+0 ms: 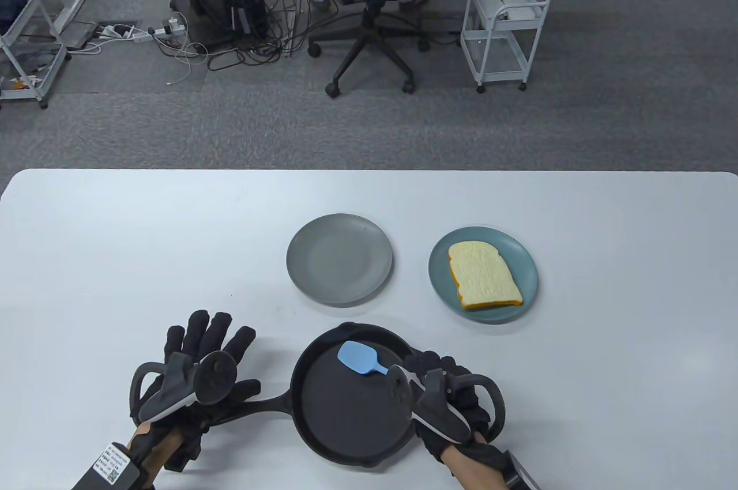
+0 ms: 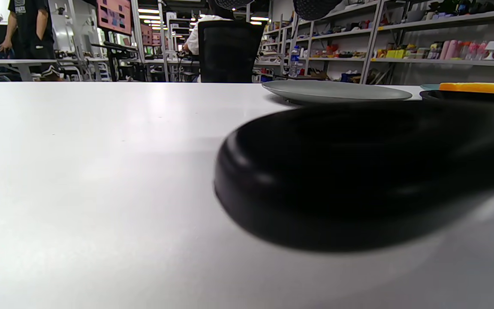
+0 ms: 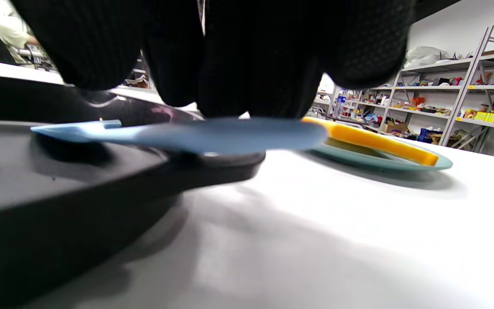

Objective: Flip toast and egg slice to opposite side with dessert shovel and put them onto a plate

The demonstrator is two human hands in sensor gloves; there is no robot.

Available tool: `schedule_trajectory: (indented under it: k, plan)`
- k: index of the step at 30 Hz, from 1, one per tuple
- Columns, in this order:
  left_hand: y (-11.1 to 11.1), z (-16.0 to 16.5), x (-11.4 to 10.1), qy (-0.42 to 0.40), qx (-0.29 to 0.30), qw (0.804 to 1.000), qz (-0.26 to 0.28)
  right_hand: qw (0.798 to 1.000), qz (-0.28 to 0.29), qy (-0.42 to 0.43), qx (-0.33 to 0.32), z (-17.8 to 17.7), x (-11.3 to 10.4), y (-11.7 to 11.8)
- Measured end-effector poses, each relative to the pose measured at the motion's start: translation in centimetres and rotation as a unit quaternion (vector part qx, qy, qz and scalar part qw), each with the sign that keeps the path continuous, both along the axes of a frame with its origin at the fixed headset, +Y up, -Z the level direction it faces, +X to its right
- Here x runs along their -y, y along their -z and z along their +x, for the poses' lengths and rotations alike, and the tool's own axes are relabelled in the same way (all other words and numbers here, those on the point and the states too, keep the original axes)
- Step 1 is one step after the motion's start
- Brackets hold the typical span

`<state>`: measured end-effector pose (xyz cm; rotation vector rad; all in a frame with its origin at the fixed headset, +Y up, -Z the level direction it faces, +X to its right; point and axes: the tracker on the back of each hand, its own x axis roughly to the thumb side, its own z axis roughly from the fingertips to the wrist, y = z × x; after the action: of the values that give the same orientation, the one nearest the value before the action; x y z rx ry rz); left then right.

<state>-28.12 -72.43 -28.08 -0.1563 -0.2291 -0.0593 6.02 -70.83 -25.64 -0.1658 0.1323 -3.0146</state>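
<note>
The toast (image 1: 483,274) lies on a teal plate (image 1: 522,300) at the right; its orange edge (image 3: 375,139) shows in the right wrist view. No egg slice is in view. A black pan (image 1: 346,415) sits at the table's front with only the blue dessert shovel (image 1: 360,358) in it. The shovel's blade rests over the pan's far right part. My right hand (image 1: 429,368) grips the shovel's handle (image 3: 230,136) at the pan's right rim. My left hand (image 1: 210,337) lies flat with fingers spread, just left of the pan handle (image 1: 265,404), holding nothing.
An empty grey plate (image 1: 340,259) stands behind the pan, left of the teal plate. Bare white table (image 1: 115,259) stretches to the left and far side. Beyond the table's far edge are an office chair (image 1: 369,11) and a white cart (image 1: 507,17).
</note>
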Motion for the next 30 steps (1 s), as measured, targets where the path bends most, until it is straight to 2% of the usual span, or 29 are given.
schedule_trajectory:
  k: [8,14,24,30]
  plan:
    - [0.0,-0.1,-0.1,-0.012,0.006,1.0,-0.004,0.996,0.042,0.065,-0.045,0.0,-1.7,-0.9]
    - [0.0,-0.3,-0.5,-0.031,0.01,0.999,0.002,0.993,0.051,0.098,-0.051,0.8,-2.7,-1.2]
    - [0.1,-0.6,-0.6,-0.036,0.008,0.999,0.0,0.991,0.036,0.13,0.013,4.8,-2.9,-0.1]
    - [0.1,-0.7,-0.7,-0.04,0.008,0.999,0.0,0.989,0.008,0.135,0.058,8.0,-1.9,1.0]
